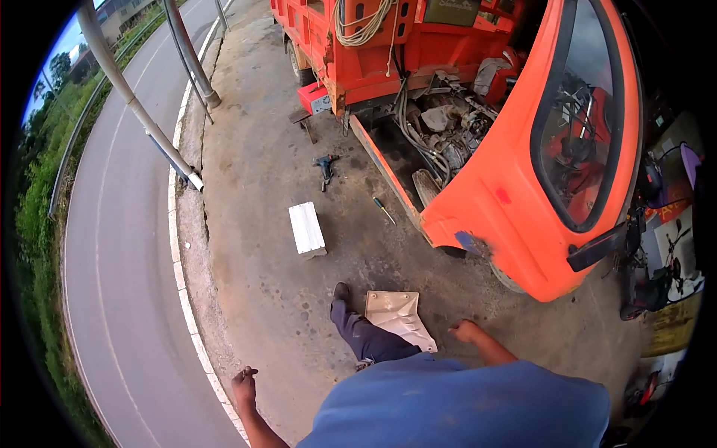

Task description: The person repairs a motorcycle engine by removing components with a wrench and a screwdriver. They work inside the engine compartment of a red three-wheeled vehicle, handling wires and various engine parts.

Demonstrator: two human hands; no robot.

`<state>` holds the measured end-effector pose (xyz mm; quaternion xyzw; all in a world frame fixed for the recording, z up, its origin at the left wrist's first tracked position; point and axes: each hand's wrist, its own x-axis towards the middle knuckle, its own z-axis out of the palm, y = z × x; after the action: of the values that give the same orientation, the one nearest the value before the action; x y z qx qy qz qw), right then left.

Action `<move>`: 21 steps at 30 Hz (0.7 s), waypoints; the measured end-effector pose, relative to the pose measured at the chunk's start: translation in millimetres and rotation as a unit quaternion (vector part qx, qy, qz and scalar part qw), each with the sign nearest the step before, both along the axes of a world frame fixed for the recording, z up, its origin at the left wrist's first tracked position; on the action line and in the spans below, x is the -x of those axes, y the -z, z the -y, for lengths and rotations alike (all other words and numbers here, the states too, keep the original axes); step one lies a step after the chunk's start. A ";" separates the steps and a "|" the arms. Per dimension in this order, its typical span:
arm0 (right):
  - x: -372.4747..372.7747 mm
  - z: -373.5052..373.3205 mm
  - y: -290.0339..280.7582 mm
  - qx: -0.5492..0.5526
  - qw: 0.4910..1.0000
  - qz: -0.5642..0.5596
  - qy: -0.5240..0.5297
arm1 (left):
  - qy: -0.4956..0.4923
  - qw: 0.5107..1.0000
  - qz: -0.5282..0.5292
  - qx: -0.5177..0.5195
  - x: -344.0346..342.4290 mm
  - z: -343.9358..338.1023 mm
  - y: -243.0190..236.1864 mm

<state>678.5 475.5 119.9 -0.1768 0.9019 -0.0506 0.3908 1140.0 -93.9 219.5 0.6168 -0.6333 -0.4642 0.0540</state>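
My left hand hangs at the lower left, over the ground near the kerb. Its fingers are curled, with a dark tip sticking out toward the right; whether that is a finger or a held object is unclear. To the right of my body, my right hand is lowered with its fingers closed, and no object shows in it. Closest to that hand is a creased beige sheet on the ground beside my leg. Neither hand touches any visible thing.
An orange truck with its engine exposed stands ahead and right. On the concrete lie a white box, a power drill and a screwdriver. A red box sits farther off. Poles line the road's kerb.
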 end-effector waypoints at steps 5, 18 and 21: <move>69.9 185.3 -39.2 0.048 0.998 0.043 0.014 | -0.004 0.951 0.114 -0.288 3.9 -7.4 88.4; 262.3 311.2 -227.9 0.246 0.907 -0.126 0.318 | 0.421 0.860 0.145 -0.249 424.5 274.4 59.4; 285.5 340.8 -225.5 0.315 0.864 -0.136 0.369 | 0.354 0.872 0.239 -0.241 567.4 351.2 78.1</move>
<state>392.9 134.7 345.4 0.0505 0.8816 -0.4478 0.1405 572.6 -445.2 141.4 0.4378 -0.6713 -0.4285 -0.4171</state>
